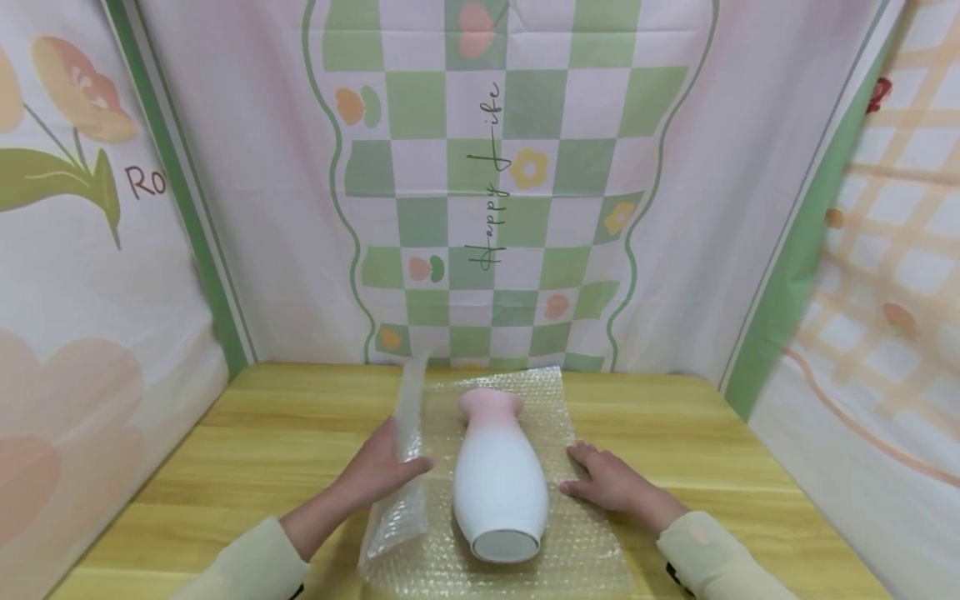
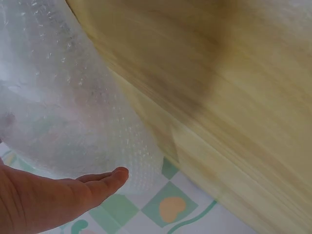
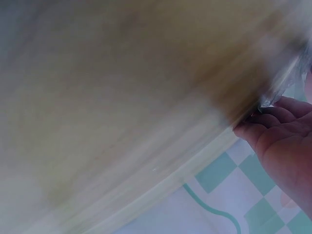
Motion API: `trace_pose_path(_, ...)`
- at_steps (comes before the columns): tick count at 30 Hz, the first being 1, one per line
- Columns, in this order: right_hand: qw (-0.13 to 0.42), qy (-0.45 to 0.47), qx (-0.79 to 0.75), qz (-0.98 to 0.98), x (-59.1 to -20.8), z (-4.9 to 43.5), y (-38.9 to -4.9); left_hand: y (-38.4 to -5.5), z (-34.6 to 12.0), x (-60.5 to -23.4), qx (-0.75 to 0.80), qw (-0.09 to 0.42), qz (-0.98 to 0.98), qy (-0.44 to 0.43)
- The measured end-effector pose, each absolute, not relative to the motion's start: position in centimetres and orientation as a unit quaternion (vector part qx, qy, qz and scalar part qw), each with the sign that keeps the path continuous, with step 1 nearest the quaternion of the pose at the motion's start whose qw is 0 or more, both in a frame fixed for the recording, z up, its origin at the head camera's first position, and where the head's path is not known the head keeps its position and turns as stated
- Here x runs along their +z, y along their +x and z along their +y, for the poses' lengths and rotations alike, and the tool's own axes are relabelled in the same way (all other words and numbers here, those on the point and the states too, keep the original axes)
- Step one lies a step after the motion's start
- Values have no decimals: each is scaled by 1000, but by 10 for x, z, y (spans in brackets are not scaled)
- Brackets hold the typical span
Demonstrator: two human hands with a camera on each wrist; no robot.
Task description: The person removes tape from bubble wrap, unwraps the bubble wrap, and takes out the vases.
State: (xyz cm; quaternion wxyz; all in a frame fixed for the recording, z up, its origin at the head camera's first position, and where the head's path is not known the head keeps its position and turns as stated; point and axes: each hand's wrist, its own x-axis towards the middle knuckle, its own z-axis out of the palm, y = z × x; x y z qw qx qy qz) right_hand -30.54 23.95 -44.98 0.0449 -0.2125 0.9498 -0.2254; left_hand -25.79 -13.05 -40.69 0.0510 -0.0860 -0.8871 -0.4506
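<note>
A vase point(image 1: 500, 475), white with a pink neck, lies on its side on a sheet of bubble wrap point(image 1: 592, 550). Its neck points to the back and its base faces me. The wrap's left side stands raised as a flap. My left hand point(image 1: 386, 467) is against this flap, thumb apart on the vase side; in the left wrist view its fingers point(image 2: 105, 184) reach out straight beside the wrap. At the wrap's right edge, my right hand point(image 1: 611, 479) touches the sheet, thumb and fingers apart. The right wrist view shows its fingers point(image 3: 263, 124) slightly bent by the wrap.
Both lie on a wood-grain table point(image 1: 292, 433). A curtain point(image 1: 517, 208) with green and white checks and the words "Happy Life" hangs behind the table. Printed cloths stand at the left point(image 1: 67, 292) and right point(image 1: 870, 375) sides.
</note>
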Motion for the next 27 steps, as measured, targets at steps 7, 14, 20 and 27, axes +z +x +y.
trace_pose_path(7, 42, -212, -222, 951, -451, 239, -305, -258, -136, -411, -458, 47, -883, -88)
trace_pose_path(14, 46, -209, -226, 950, -451, 239, -305, -259, -141, -418, -480, 37, -872, -90)
trace_pose_path(20, 44, -208, -228, 950, -451, 239, -304, -258, -145, -422, -488, 25, -869, -79)
trace_pose_path(27, 44, -207, -228, 950, -451, 239, -304, -253, -151, -424, -505, 4, -860, -71)
